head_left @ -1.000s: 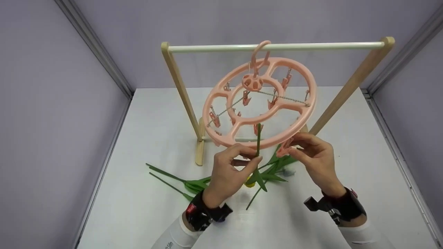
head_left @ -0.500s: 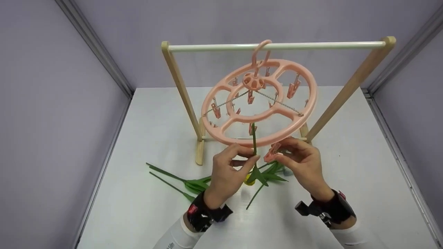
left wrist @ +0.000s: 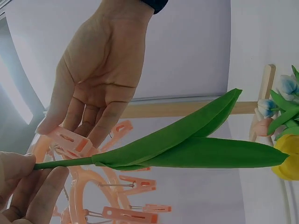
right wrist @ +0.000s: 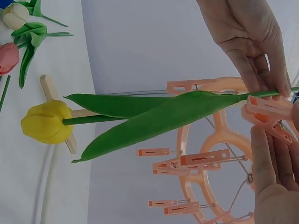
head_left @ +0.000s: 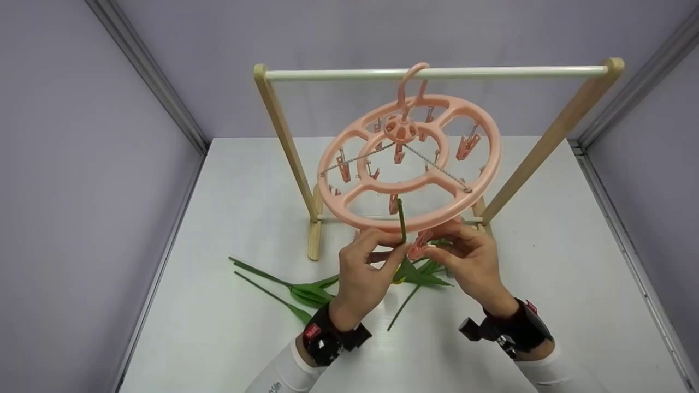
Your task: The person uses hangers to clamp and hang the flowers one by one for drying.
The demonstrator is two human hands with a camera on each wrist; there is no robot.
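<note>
Under the pink round hanger (head_left: 409, 164), the left hand (head_left: 363, 273) is pinching the green stem of a yellow tulip (right wrist: 46, 122) and holding it upside down. Its stem tip (head_left: 401, 218) is poking up next to the ring. The right hand (head_left: 469, 259) is pinching a pink clip (head_left: 419, 244) that hangs from the ring. A second ago this clip was off to the right, away from the stem. Now the ring has turned a bit, and the clip is just beside the stem. I think the clip is about to bite the stem, but it is not on it yet. More tulips (head_left: 306, 292) are lying on the white worktop (head_left: 229, 218) under the wooden rack (head_left: 284, 136).
</note>
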